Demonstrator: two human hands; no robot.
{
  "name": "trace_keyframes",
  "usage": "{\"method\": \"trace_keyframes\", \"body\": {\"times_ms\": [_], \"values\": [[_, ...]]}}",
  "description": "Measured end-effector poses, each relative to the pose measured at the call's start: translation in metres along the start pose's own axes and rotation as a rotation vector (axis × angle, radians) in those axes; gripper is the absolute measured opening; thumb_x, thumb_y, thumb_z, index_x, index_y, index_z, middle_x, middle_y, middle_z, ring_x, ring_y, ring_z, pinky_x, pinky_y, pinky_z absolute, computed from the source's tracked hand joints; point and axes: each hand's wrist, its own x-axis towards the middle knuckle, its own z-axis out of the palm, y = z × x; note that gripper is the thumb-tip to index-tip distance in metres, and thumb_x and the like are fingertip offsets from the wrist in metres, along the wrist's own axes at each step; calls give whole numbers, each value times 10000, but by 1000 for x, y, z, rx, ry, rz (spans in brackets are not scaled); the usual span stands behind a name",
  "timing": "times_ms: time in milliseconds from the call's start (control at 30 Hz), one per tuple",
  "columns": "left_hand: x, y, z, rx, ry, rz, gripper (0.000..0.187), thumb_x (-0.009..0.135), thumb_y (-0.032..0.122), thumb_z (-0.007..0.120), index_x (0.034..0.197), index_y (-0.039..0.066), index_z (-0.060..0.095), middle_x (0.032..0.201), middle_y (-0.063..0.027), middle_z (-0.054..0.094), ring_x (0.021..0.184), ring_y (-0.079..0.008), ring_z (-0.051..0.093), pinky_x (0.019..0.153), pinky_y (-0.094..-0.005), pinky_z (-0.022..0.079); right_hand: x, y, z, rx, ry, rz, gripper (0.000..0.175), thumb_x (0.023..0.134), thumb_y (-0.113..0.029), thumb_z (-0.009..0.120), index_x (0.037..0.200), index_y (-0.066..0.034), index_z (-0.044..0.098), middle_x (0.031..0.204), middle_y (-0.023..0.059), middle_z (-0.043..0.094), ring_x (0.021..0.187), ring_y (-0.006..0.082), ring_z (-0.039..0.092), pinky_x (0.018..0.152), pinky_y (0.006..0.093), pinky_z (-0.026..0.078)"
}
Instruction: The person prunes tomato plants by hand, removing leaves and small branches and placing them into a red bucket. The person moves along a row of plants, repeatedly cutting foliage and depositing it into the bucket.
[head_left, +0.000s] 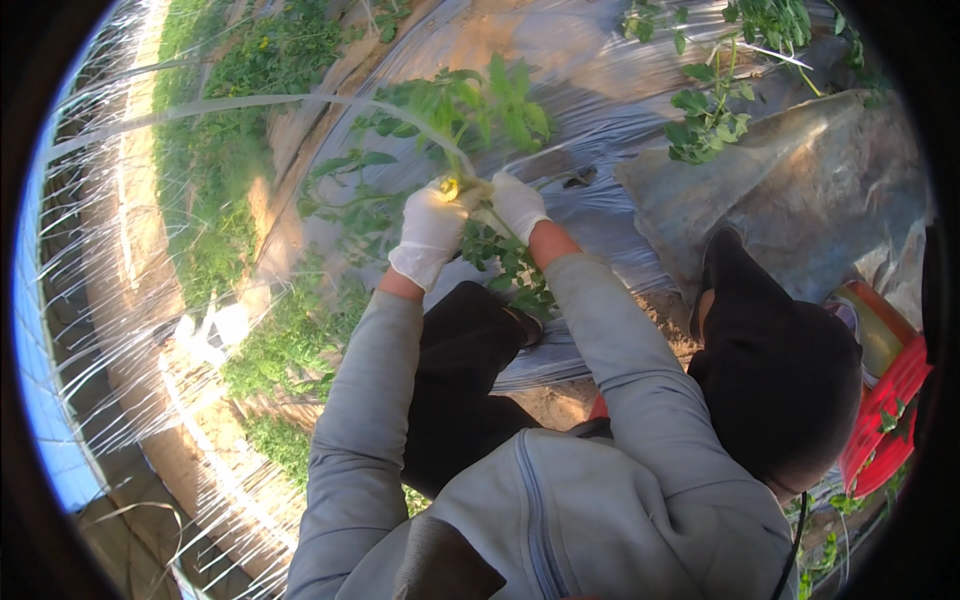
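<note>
My left hand (431, 227), in a thin white glove, grips a leafy vine stem beside a yellow flower (449, 187). Close by it, my right hand (519, 204), gloved the same way, pinches the same spot; the fingertips of both hands are partly hidden. Upright green leaves (465, 105) rise beyond the hands. From the left, a pale, blurred strip (315, 98) arches down to the spot where the hands meet. More leaves (517, 277) hang below my right wrist.
Silvery plastic film (585, 172) covers the soil. A crumpled clear sheet (795, 172) lies right. A large black fabric form (787, 375), unclear in kind, stands beside my right arm. A red container (881, 435) stands at far right. Rows of plants (202, 180) and many pale strings (75, 300) fill the left.
</note>
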Motion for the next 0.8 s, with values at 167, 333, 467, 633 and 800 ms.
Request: {"method": "trace_keyframes", "body": {"times_ms": [167,333,467,633,800], "values": [[2,-3,-2,132,9,47,153,1004,66,662,1075,-26,763,999,-69,775,898,-137,693,830,-279,546,0,1,17,51,106,12,313,894,-338,702,1025,-54,700,983,206,721,934,430,717,796,522,572],[3,-7,-2,109,39,75,169,932,151,744,1039,25,780,927,-77,774,852,-153,692,804,-294,538,4,8,29,65,44,87,344,928,-368,640,1061,-51,655,1034,232,710,1017,447,681,873,533,537],[0,-5,0,108,34,74,139,969,93,701,1049,2,769,957,-58,770,875,-130,677,809,-277,529,6,9,27,14,70,61,303,935,-353,620,1002,-61,667,1014,223,712,996,437,687,863,534,535],[-3,-2,0,177,30,46,120,982,65,683,1040,-8,757,971,-52,765,901,-127,672,836,-273,523,-2,9,14,-61,123,-60,190,902,-219,638,1022,-105,731,994,160,723,958,370,718,804,492,573],[-1,-11,0,202,35,76,104,979,66,682,1021,-9,741,964,-62,763,902,-140,676,853,-293,527,-9,5,3,3,15,-72,206,905,-266,655,1056,-163,749,1076,163,700,1032,355,694,860,496,557]]}}
